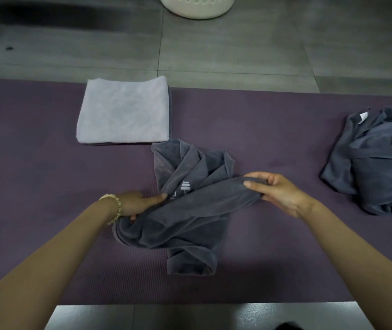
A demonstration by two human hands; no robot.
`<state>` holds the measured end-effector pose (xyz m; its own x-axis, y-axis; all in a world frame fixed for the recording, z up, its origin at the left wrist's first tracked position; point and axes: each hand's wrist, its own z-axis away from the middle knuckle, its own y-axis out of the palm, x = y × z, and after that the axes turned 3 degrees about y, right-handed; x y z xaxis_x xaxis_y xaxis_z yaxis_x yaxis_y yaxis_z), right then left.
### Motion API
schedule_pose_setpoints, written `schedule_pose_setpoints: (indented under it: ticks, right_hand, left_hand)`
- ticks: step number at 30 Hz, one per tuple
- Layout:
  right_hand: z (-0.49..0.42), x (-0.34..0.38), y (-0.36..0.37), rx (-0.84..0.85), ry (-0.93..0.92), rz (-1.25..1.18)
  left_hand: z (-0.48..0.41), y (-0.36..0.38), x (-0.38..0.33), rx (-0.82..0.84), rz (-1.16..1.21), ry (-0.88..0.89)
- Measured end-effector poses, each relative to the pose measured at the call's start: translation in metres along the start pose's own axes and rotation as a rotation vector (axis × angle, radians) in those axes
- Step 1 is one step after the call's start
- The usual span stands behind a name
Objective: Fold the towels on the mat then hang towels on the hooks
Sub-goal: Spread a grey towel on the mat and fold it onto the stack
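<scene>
A crumpled dark grey towel (pixel 190 210) lies in the middle of the purple mat (pixel 35 163). My left hand (pixel 138 202), with a bead bracelet on the wrist, grips its left end. My right hand (pixel 278 191) pinches a bunched edge on its right side. A folded pale lilac towel (pixel 123 110) rests at the back left of the mat on top of a folded grey one, of which only the edge shows. Another crumpled dark grey towel (pixel 375 163) sits at the mat's right end.
Grey floor tiles (pixel 237 48) surround the mat. A white perforated basket (pixel 197 5) stands on the floor beyond the mat, cut off by the top edge. No hooks are in view.
</scene>
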<state>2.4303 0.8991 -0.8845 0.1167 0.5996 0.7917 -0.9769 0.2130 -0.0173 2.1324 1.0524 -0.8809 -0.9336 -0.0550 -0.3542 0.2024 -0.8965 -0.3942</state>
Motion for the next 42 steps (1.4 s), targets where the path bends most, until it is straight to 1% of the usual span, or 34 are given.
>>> schedule_pose_setpoints:
  ticks: [1,2,4,5,6,8,9,11,13,16,18,20,23,25,27,28,30,32,36,39,41,42]
  right_hand:
    - [-0.001,-0.003,-0.002,-0.063,-0.03,-0.089]
    - [-0.003,-0.005,-0.003,-0.126,-0.063,-0.152]
    - [-0.004,-0.005,-0.003,-0.207,-0.116,-0.166]
    - [-0.005,-0.003,0.0,-0.209,-0.127,-0.144]
    - [-0.006,0.0,0.003,-0.197,-0.132,-0.115]
    - [-0.009,0.008,0.013,-0.158,-0.153,-0.004]
    - [-0.012,0.011,0.018,-0.13,-0.163,0.035]
    - [-0.018,0.018,0.03,-0.09,-0.162,0.051]
    - [-0.027,0.025,0.044,-0.085,-0.147,0.023]
    - [-0.042,0.029,0.064,-0.147,-0.115,-0.018]
    - [-0.051,0.025,0.072,-0.185,-0.092,0.003]
    - [-0.056,0.021,0.078,-0.162,-0.05,0.055]
    - [-0.055,0.02,0.087,-0.107,-0.006,0.102]
    - [-0.05,0.022,0.093,-0.057,0.023,0.118]
    - [-0.048,0.019,0.1,-0.032,0.054,0.148]
    - [-0.048,0.014,0.102,-0.019,0.078,0.147]
    - [-0.044,0.008,0.107,0.006,0.113,0.123]
    - [-0.042,-0.001,0.111,0.017,0.104,0.125]
    - [-0.043,-0.009,0.115,0.059,0.084,0.131]
    - [-0.043,-0.008,0.108,0.123,0.077,0.198]
    - [-0.038,-0.002,0.102,0.091,-0.006,0.197]
    - [-0.035,0.002,0.096,0.059,-0.086,0.169]
  left_hand:
    - [-0.005,0.002,-0.002,0.006,-0.087,-0.005]
    - [-0.009,0.004,-0.005,-0.05,-0.099,0.014]
    - [-0.023,0.008,-0.009,-0.297,-0.076,0.122]
    - [-0.028,0.01,-0.013,-0.395,-0.054,0.197]
    - [-0.031,0.012,-0.018,-0.427,0.023,0.271]
    - [-0.036,0.019,-0.029,-0.354,0.243,0.373]
    - [-0.039,0.023,-0.033,-0.316,0.308,0.395]
    - [-0.044,0.028,-0.041,-0.265,0.355,0.408]
    - [-0.048,0.03,-0.045,-0.253,0.396,0.416]
    - [-0.042,0.026,-0.051,-0.274,0.398,0.427]
    - [-0.037,0.026,-0.051,-0.189,0.412,0.447]
    - [-0.03,0.029,-0.05,-0.085,0.374,0.45]
    - [-0.019,0.034,-0.046,0.001,0.321,0.445]
    - [-0.014,0.038,-0.042,0.087,0.272,0.434]
    - [-0.012,0.04,-0.039,0.142,0.317,0.386]
    - [-0.013,0.039,-0.037,0.114,0.412,0.342]
    - [-0.017,0.034,-0.033,-0.023,0.614,0.235]
    - [-0.021,0.028,-0.028,-0.134,0.688,0.192]
    - [-0.027,0.031,-0.019,-0.203,0.752,0.229]
    - [-0.03,0.033,-0.021,-0.254,0.821,0.235]
    - [-0.027,0.031,-0.025,-0.277,0.92,0.274]
    - [-0.024,0.029,-0.029,-0.281,0.987,0.306]
